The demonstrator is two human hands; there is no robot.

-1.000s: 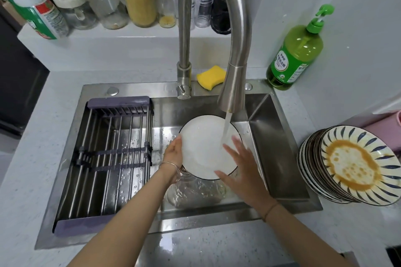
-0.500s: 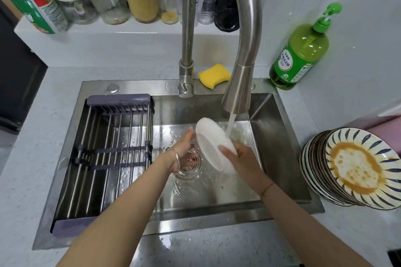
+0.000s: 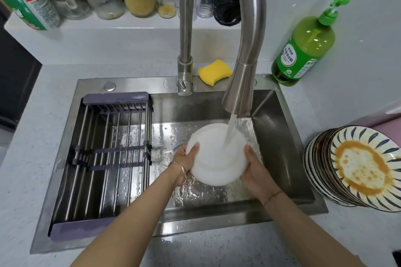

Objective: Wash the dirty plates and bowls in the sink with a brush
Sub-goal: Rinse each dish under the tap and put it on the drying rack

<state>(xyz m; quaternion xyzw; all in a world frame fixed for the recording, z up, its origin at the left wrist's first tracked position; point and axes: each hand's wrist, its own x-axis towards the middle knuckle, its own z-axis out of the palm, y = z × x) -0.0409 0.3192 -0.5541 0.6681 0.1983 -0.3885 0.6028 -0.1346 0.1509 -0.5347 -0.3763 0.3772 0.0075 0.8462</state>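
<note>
White bowl [image 3: 208,166] cupped between hands [image 3: 186,161] [image 3: 253,172].

We see a plain white bowl [image 3: 213,165], a steel-grey sink [image 3: 280,149], a yellow sponge [image 3: 214,72] on its back rim, a green soap bottle [image 3: 303,50], and blue-striped plates [image 3: 364,167] stained orange at the counter's [image 3: 32,158] right edge.

A white bowl [image 3: 217,158] is held bottom-up above the floor of the sink [image 3: 280,147], toward its right wall, with water striking its base. On the counter [image 3: 26,158], past the sink's right edge, leans a stack of blue-striped plates [image 3: 360,169], the top one stained orange-brown.
</note>
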